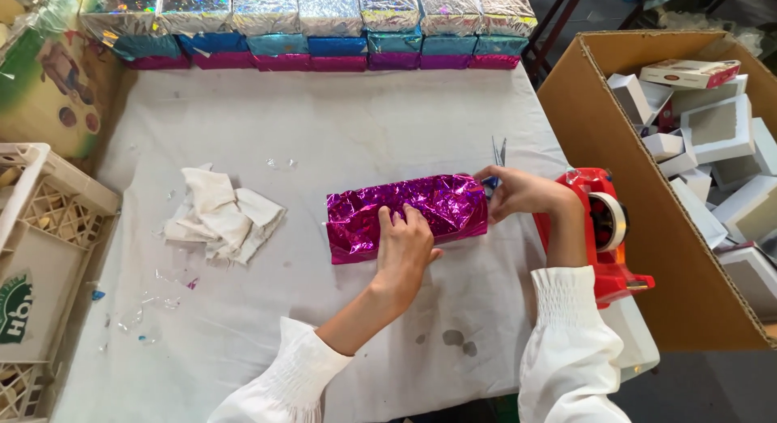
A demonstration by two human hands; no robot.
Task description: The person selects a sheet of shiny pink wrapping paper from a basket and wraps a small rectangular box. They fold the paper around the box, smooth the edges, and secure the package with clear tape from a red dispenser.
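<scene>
1. Left hand (405, 243) presses flat on the magenta parcel (407, 216), left of the tape dispenser (603, 229); keep the seam pinned.
2. Right hand (518, 192) pinches the parcel's end nearest the dispenser; fold foil tight.

White cloth-covered table (324, 123), large cardboard box (599, 140) at right edge, plastic crate (48, 196) at left, dark floor (696, 391) below, soft even light
</scene>
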